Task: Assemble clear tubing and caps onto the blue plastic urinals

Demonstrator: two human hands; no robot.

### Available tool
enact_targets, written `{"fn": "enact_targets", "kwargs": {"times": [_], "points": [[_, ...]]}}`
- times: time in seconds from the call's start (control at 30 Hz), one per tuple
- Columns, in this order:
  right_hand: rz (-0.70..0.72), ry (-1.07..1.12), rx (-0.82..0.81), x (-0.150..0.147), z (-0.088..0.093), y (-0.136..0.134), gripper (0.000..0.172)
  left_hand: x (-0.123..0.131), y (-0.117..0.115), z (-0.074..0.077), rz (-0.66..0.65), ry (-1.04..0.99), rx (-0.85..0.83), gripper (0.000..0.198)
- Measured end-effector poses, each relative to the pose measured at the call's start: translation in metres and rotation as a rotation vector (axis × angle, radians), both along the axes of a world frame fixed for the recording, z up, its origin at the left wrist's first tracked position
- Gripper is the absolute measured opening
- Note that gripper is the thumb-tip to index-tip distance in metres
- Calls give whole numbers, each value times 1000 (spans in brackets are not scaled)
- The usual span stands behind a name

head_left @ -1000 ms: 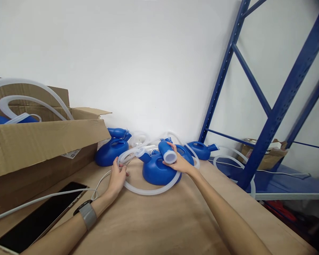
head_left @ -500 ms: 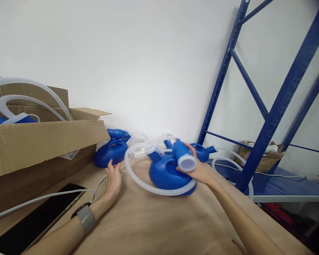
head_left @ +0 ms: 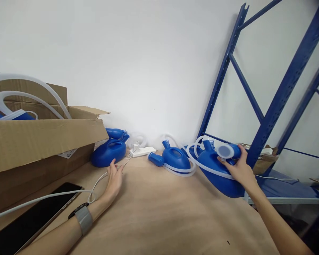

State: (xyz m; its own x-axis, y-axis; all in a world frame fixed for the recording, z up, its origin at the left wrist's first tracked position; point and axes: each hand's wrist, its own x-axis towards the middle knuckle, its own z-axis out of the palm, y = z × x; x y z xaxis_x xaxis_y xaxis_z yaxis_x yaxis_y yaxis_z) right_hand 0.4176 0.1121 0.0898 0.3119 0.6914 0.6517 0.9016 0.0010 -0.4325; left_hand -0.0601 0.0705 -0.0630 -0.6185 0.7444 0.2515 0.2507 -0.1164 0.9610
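Note:
My right hand [head_left: 241,169] is closed round a blue bottle [head_left: 218,175] and its cup-like end piece, near the table's right edge. A clear hose [head_left: 199,164] loops round that bottle. Left of it, a smaller-looking blue bottle [head_left: 177,159] stands on the table with its own hose and end piece. My left hand [head_left: 115,179] rests by a white cable, fingers apart and holding nothing. Just behind it is another blue bottle [head_left: 108,153], beside the cardboard box.
The open cardboard box [head_left: 48,136] at the left holds hoses and blue parts. A dark tablet [head_left: 34,219] lies before it. A white power strip [head_left: 143,151] is near the wall. A blue metal rack [head_left: 271,109] stands at the right.
My right hand has carried the held bottle from the middle to the right, uncovering the bottle and power strip behind. My left hand has hardly moved.

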Motion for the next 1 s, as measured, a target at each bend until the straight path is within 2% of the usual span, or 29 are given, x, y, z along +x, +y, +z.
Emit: {"fn": "enact_targets", "kwargs": {"times": [0.1, 0.17, 0.33, 0.47, 0.6, 0.7, 0.8, 0.9, 0.97, 1.0], "points": [[-58, 33, -145, -11, -12, 28, 106, 0, -1, 0, -13, 25, 3, 65], [-85, 73, -185, -20, -19, 47, 105, 1, -1, 0, -16, 36, -1, 62], [-144, 188, -157, -28, -42, 82, 101, 3, -3, 2, -34, 60, -36, 60], [-175, 226, -94, -23, -54, 92, 101, 4, -6, 4, -69, 87, -46, 60], [-132, 212, -82, -15, -54, 91, 115, 6, -7, 3, -95, 103, -35, 58], [-22, 58, -65, -14, -54, 82, 114, 7, -7, 1, -119, 116, -25, 57], [31, -102, 13, -23, -57, 65, 99, 7, -6, -1, -132, 130, -22, 57], [103, -259, 184, -47, -59, 46, 77, 5, -5, -2, -143, 147, -22, 57], [249, -345, 235, -71, -62, 39, 66, 5, -5, -3, -153, 158, -23, 58], [349, -382, 204, -85, -64, 40, 63, 4, -6, -4, -157, 162, -24, 58]]}}
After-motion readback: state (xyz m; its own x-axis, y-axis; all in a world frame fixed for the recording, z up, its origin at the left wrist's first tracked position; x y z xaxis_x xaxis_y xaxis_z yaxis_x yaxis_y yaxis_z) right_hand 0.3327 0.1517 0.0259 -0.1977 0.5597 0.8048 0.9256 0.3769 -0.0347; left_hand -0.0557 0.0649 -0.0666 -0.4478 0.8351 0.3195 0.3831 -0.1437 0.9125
